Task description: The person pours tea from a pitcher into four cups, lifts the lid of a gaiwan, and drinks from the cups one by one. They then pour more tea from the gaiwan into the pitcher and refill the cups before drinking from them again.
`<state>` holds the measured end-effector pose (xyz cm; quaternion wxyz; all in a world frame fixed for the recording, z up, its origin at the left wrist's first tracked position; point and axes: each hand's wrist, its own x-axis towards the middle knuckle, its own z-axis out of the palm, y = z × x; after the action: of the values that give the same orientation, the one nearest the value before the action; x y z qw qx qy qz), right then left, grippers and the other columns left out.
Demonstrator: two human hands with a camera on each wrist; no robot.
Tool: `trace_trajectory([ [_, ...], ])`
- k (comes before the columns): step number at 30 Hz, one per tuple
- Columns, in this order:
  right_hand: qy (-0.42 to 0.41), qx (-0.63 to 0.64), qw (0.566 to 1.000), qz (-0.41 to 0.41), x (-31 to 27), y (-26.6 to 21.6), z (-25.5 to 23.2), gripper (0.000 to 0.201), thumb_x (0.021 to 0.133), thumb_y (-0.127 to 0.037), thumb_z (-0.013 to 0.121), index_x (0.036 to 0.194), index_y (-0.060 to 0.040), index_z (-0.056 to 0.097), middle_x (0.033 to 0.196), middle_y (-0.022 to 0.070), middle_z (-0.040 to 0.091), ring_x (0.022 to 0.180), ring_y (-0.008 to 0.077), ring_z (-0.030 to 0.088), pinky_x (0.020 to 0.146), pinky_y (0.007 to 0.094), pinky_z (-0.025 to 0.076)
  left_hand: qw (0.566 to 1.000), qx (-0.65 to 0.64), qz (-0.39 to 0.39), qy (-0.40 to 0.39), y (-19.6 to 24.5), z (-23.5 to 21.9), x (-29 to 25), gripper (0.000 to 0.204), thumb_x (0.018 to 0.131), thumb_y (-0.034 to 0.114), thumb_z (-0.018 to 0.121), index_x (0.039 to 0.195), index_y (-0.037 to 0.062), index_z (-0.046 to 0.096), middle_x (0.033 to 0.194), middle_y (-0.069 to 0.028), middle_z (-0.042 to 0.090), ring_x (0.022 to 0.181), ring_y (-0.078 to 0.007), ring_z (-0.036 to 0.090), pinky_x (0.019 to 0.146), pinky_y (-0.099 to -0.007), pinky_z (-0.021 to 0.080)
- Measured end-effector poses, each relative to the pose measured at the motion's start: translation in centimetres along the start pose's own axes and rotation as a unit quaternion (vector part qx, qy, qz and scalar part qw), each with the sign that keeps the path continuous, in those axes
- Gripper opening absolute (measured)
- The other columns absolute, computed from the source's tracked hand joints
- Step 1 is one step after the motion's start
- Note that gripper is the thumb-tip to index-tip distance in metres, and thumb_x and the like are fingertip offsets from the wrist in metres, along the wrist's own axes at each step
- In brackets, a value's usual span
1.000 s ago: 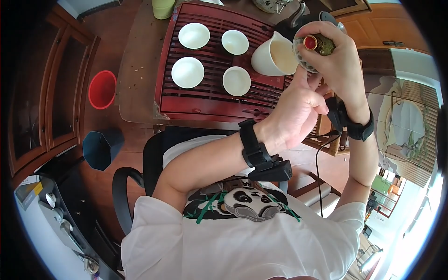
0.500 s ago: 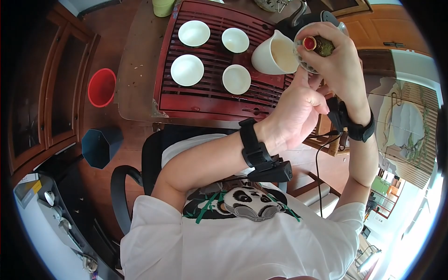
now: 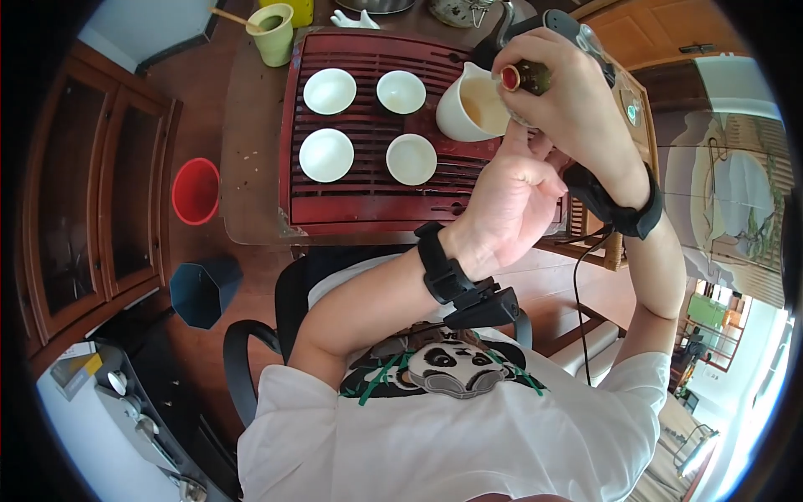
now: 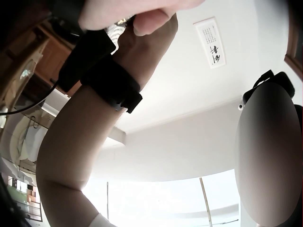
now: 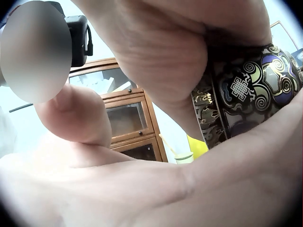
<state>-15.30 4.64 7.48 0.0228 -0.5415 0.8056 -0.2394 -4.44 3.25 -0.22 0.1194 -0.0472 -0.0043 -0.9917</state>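
My right hand (image 3: pixel 581 100) grips a dark patterned vessel (image 5: pixel 251 90) with gold, purple and white motifs; in the head view a mottled green tube-like part (image 3: pixel 532 77) with a red, gold-rimmed end shows between thumb and fingers. Palm up, my left hand (image 3: pixel 512 205) reaches its extended fingers under the vessel, its thumb apart. Their fingertips are hidden behind the right hand. Right beside and partly below stands a white spouted pitcher (image 3: pixel 454 110), its inside pale amber. Several small white cups (image 3: pixel 326 156) stand to its left on the dark red slatted tea tray (image 3: pixel 351 216).
A green pot (image 3: pixel 276 42) with a wooden stick stands behind the tray's left corner, near a white hand-shaped ornament (image 3: pixel 355 18). On the floor are a red bin (image 3: pixel 196 192) and a blue bin (image 3: pixel 205 293). A black cable (image 3: pixel 579 309) hangs by the right arm.
Both hands and the vessel have shifted left and away from the body, closer over the pitcher. The head view has tilted, showing more of the table's far side.
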Motion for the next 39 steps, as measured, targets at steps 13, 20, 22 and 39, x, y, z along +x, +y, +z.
trace_trajectory([
  [13, 0.090, 0.274, 0.953, 0.095, -4.6, 2.8, 0.5, 0.019, 0.086, -0.008, 0.079, 0.102, -0.0002, 0.073, 0.101, 0.0045, 0.073, 0.093, 0.0088, 0.066, 0.083, 0.0259, 0.054, 0.982, 0.183, -0.048, 0.015, -0.2, 0.5, -1.7, 0.111, 0.069, -0.016, 0.047, 0.165, 0.0176, 0.001, 0.158, -0.0132, 0.035, 0.146, -0.0248, 0.037, 0.120, -0.0397, 0.028],
  [20, 0.215, 0.401, 0.876, 0.162, -9.6, 3.6, 2.7, 0.020, 0.088, -0.003, 0.077, 0.107, -0.0005, 0.073, 0.108, 0.0060, 0.072, 0.097, 0.0108, 0.066, 0.087, 0.0250, 0.052, 0.896, 0.441, 0.008, -0.043, -2.2, -3.1, -3.1, 0.107, 0.082, -0.016, 0.044, 0.164, 0.0168, -0.018, 0.165, -0.0179, 0.024, 0.147, -0.0272, 0.038, 0.114, -0.0400, 0.039],
  [22, 0.235, 0.447, 0.842, 0.189, -10.7, 4.4, 3.6, 0.020, 0.088, -0.002, 0.076, 0.108, -0.0008, 0.072, 0.108, 0.0055, 0.071, 0.097, 0.0104, 0.066, 0.087, 0.0245, 0.052, 0.838, 0.542, -0.043, -0.043, -1.6, -3.2, -3.8, 0.104, 0.085, -0.014, 0.046, 0.164, 0.0145, -0.016, 0.159, -0.0187, 0.033, 0.141, -0.0269, 0.044, 0.111, -0.0399, 0.043],
  [39, 0.180, 0.382, 0.888, 0.179, -14.4, 8.0, 6.7, 0.030, 0.081, -0.004, 0.082, 0.110, -0.0029, 0.075, 0.128, 0.0135, 0.064, 0.124, 0.0228, 0.059, 0.105, 0.0356, 0.046, 0.855, 0.480, -0.190, 0.053, -1.5, -4.5, -4.0, 0.100, 0.089, -0.011, 0.051, 0.166, 0.0177, -0.005, 0.151, -0.0198, 0.044, 0.128, -0.0258, 0.059, 0.104, -0.0369, 0.049],
])
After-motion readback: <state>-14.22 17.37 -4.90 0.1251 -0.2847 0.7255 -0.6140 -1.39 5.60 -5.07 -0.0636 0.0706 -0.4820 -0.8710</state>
